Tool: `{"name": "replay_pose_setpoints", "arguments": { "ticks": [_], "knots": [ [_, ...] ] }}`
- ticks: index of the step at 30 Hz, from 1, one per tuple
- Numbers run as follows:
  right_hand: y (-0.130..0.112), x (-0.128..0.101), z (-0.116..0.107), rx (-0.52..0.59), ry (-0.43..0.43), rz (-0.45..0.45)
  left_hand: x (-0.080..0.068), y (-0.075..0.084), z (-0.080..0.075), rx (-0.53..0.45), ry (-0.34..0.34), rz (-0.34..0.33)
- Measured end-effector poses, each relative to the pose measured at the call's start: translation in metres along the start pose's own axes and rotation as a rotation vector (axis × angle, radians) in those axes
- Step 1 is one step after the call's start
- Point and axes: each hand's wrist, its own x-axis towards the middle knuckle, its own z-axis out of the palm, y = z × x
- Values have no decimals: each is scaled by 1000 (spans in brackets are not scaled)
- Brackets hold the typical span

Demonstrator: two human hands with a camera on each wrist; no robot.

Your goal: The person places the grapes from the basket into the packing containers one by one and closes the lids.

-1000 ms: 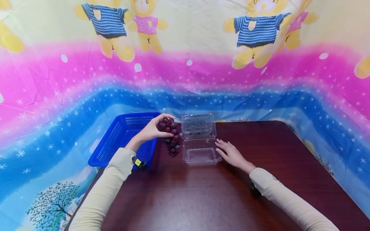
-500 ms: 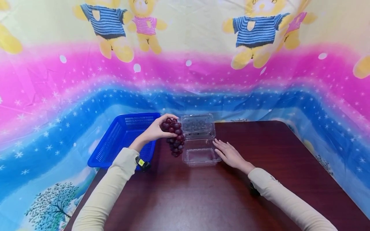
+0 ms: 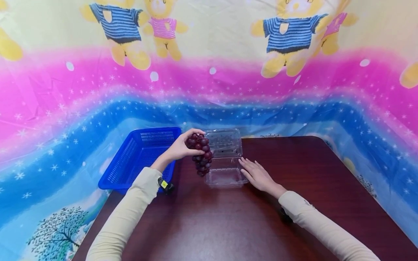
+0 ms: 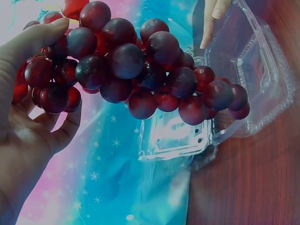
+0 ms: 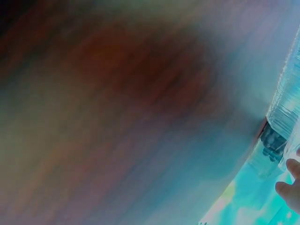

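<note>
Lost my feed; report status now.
Left hand grips bunch of dark red grapes above open clear plastic clamshell box. Right hand flat against box. Nothing in the way.

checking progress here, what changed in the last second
The left hand, gripping the grapes, carried them rightward from beside the blue basket to the near-left edge of the open clear container. The right hand stayed flat against the container's right side.

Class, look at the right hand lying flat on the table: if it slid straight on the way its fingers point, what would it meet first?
Most likely the clear box: the right hand points at its near side wall, already touching or nearly so.
</note>
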Motion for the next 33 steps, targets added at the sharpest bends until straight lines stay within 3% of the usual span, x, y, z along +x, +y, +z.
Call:
{"name": "replay_pose_setpoints", "arguments": {
  "ticks": [9, 17, 23, 25, 33],
  "knots": [
    [-4, -2, 1, -17, 23, -28, 6, -1, 8, -15, 2, 20],
    [-5, -3, 4, -7, 49, -34, 6, -5, 13, -3, -36, 4],
    [-6, -2, 5, -21, 35, -29, 4, -9, 17, 55, -63, 19],
    [-6, -2, 5, -23, 29, -28, 4, -16, 18, 57, -70, 14],
    [-9, 0, 3, -17, 18, -18, 1, -17, 25, 42, -90, -12]
  ]
}}
